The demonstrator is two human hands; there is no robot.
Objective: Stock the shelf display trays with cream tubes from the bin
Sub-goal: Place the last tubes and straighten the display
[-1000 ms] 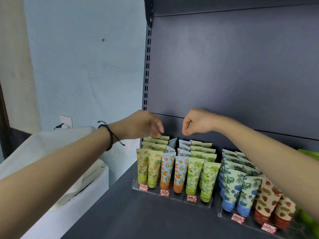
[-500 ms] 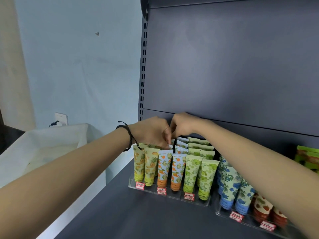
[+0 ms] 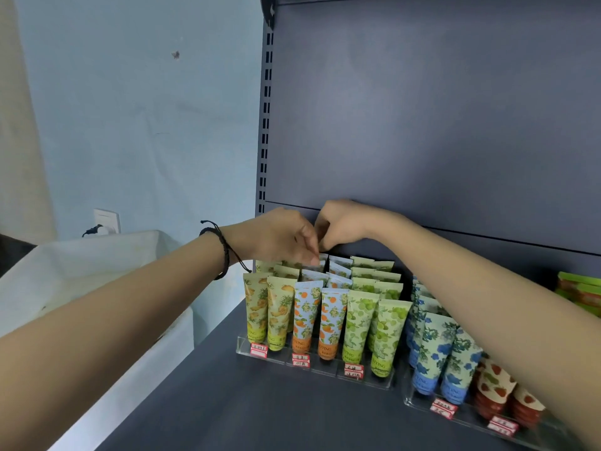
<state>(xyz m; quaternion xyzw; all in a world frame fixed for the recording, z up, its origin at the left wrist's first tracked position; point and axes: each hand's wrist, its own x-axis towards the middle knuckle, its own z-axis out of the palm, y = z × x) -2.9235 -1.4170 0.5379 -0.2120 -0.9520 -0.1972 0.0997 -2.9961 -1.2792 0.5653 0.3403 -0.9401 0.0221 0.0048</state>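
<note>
Both hands have closed in from apart to meet over the rear rows of the left display tray.

The left hand and right hand now touch above the rear orange-print cream tubes, which stand cap-down in the clear display tray on the shelf. The left fingertips curl down and pinch a crimped tube end. The right fingers are curled, but what they hold is hidden. The tubes are probably light, soft-walled and glossy. Grip the stiff flat crimp and avoid squeezing mid-body. The rows are tightly packed, so a nudge may tip neighbouring tubes. The white bin stands left of the shelf.
</note>
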